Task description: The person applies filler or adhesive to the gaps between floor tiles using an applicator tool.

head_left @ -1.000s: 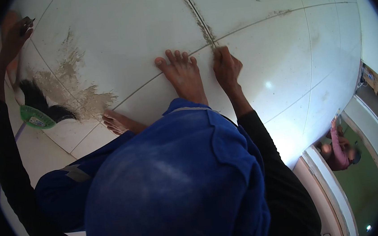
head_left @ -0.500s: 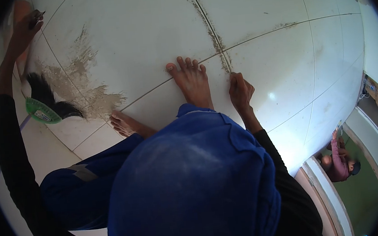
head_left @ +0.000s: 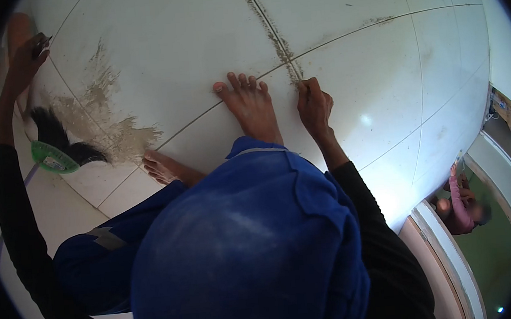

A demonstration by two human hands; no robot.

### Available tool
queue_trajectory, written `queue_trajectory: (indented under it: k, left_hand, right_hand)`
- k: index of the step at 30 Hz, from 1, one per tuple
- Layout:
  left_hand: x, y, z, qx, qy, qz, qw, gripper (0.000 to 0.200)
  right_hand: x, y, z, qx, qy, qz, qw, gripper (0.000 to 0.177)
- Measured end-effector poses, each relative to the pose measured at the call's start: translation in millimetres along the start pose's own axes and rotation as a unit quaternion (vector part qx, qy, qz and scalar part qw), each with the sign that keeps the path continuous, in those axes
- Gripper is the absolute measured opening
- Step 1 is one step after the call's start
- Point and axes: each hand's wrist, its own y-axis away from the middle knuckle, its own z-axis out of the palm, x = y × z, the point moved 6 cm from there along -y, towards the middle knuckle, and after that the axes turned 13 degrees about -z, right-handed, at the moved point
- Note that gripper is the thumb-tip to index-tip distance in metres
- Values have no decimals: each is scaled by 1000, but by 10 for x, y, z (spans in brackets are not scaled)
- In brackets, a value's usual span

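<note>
My right hand (head_left: 315,107) is closed in a pinch at the dark joint between white floor tiles (head_left: 376,82), just below where two joints cross. Whatever its fingers hold, if anything, is hidden. Grey-brown residue (head_left: 268,28) lines that joint above the fingertips. At the upper left, my left hand (head_left: 27,61) is closed round a small dark object (head_left: 41,47) with a thin tip, too small to name. It is beside an orange-pink rounded shape (head_left: 18,31). My bare foot (head_left: 252,108) stands on the tiles between my hands.
A broom (head_left: 55,157) with a green head and black bristles lies at the left, near a smear of grey-brown residue (head_left: 126,134). My other foot (head_left: 168,167) is close to that smear. A person in a pink top (head_left: 457,205) crouches beyond a doorway at the lower right.
The view has shifted slightly. My right hand has slid a little up along the joint towards the crossing. The left hand has come slightly nearer, still closed round the dark object.
</note>
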Motion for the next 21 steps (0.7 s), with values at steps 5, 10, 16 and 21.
queue_trajectory:
  k: [5,10,16,21]
  left_hand:
    - [-149,-82,32,-49,-99,-31,993,24]
    - [-175,-116,-3,-37,-32,-37,998,22]
    - [-137,140,-97,34,20,-47,998,22]
    - [-366,21,122,-68,-82,-88,990,24]
  right_hand:
    - [32,-60,27,5,-98,74,992,11]
    - [-108,-461,73,-53,7,37,998,11]
    - [-4,-35,-86,-57,-19,42,997,11]
    - [6,29,-5,-3,-4,4,1000,10]
